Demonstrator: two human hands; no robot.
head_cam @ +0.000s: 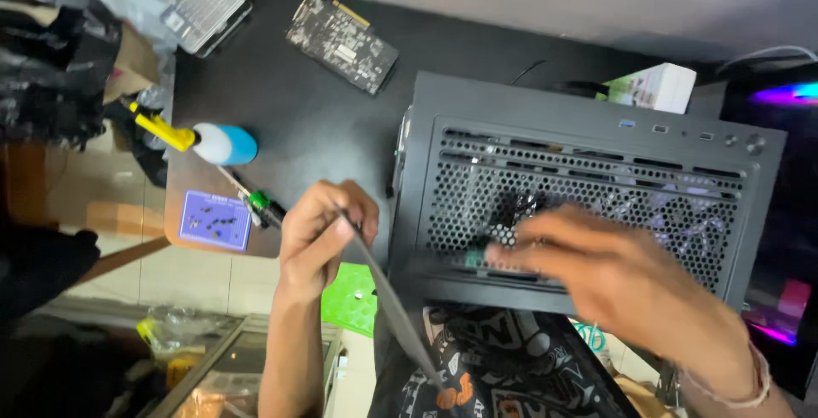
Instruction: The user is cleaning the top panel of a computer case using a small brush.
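Black computer case (pixel 588 188) lay on its side at the near edge of the dark surface (pixel 324 120), mesh panel up, presumably for access. Right hand (pixel 622 277) rested blurred on the mesh; its grip could not be read. Left hand (pixel 319 230) pinched a thin grey strip (pixel 392 299), angled clear of the case. Graphics card (pixel 342 39) lay well apart.
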